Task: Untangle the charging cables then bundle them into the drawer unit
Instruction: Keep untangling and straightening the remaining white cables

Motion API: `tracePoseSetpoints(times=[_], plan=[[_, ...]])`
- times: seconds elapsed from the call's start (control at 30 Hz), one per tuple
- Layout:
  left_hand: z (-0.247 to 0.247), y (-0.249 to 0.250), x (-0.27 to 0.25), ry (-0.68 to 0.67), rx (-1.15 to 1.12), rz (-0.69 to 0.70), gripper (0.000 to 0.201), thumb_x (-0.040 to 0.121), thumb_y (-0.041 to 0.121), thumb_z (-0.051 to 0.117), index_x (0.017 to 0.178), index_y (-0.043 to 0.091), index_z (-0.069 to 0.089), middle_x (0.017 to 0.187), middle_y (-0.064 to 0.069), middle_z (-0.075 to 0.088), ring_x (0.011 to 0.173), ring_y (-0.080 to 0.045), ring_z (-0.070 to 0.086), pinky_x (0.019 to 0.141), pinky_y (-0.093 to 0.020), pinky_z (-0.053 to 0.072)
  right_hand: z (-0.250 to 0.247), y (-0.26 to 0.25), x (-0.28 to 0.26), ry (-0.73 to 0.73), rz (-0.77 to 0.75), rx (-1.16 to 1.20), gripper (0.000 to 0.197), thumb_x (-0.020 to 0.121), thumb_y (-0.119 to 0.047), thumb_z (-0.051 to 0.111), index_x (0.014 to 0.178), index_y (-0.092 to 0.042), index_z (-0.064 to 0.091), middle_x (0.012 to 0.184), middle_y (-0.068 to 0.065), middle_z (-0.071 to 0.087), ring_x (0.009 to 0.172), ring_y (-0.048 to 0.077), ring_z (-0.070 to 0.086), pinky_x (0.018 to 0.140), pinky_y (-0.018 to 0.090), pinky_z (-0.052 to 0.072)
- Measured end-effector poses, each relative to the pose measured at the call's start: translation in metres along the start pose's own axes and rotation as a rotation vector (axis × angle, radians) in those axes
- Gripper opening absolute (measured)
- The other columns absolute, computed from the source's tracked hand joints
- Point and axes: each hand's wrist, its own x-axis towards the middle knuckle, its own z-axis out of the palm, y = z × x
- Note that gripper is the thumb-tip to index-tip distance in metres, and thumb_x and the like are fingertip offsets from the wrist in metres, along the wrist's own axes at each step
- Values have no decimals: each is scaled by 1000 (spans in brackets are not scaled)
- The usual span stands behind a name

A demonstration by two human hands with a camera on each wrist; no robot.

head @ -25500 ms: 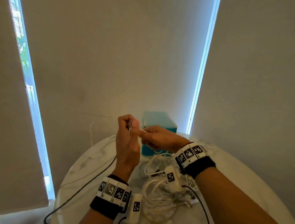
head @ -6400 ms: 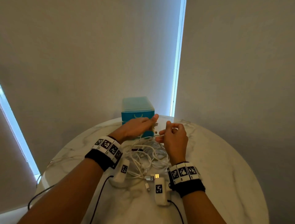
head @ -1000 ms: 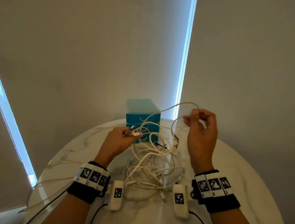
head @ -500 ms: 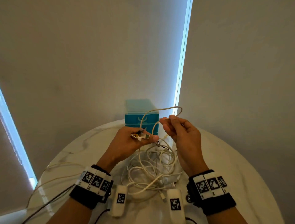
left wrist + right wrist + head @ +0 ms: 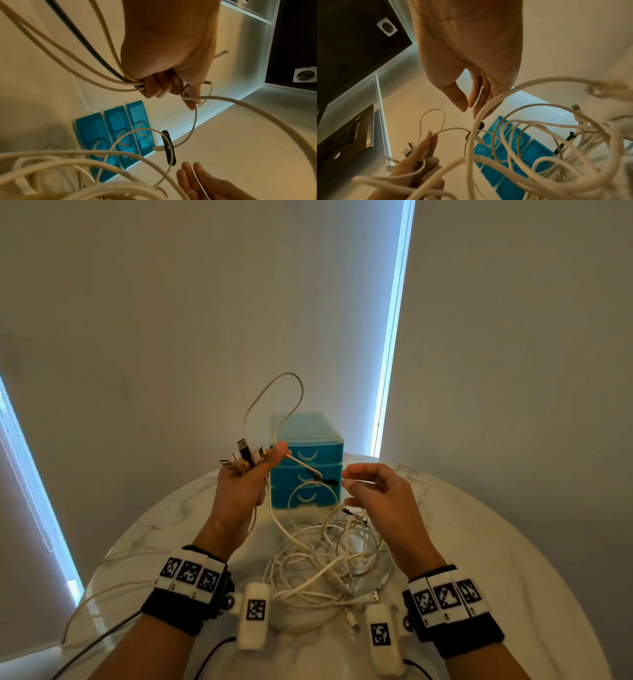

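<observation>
My left hand [image 5: 260, 463] is raised in front of the blue three-drawer unit [image 5: 306, 467] and grips a bunch of cable plugs [image 5: 241, 458]. A white cable loop [image 5: 274, 392] stands up from that grip. In the left wrist view its fingers [image 5: 164, 88] curl round several white cables and one dark one. My right hand [image 5: 346, 487] hovers to the right with relaxed fingers that hold nothing; cables pass in front of it [image 5: 469, 104]. The tangled white cables [image 5: 329, 563] lie on the table between my wrists.
The round marble table [image 5: 479, 542] stands against blinds with bright window gaps. A black wire [image 5: 102, 638] and a thin white cord [image 5: 113, 556] trail off its left edge. A loose USB plug [image 5: 375, 595] lies near my right wrist.
My right hand has let go of the cable loop and drawn away to the right. My left hand has risen and now holds that loop along with the plugs.
</observation>
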Motion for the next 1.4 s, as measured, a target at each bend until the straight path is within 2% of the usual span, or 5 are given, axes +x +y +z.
tracePoseSetpoints(times=[0.2,0.4,0.67,0.87,1.4], plan=[[2,0,-3,17,1,-3,35,95,40,80,106,7,83,56,-2,29,49,-12,22,48,-27,22,4,0,-8,-9,-67,-201,10,96,-8,72,91,-16,76,85,3,77,84,26,74,69,31,60],[3,0,-2,47,-14,-30,45,94,42,80,112,1,79,55,1,30,49,-12,20,45,-23,22,24,-20,-36,-765,-101,-650,34,88,-65,76,98,-33,81,87,-17,74,73,-2,62,70,19,49],[0,1,-1,-115,18,-66,56,93,58,75,118,7,73,70,3,26,58,-13,16,45,-25,16,2,-26,-11,94,-172,40,34,110,-36,59,101,-11,81,87,11,74,66,17,66,63,24,57],[13,-2,-14,-383,333,-102,52,96,60,73,115,12,79,80,-2,75,67,-2,60,66,-19,45,0,-24,-7,224,-186,209,35,115,-28,49,108,-7,76,90,5,74,74,16,71,69,25,60],[9,-2,-13,-474,537,-134,15,89,35,87,103,30,87,99,18,83,93,7,74,70,-3,50,0,-34,-11,52,-193,561,25,115,-17,43,102,-15,65,110,1,73,96,13,72,89,28,59]])
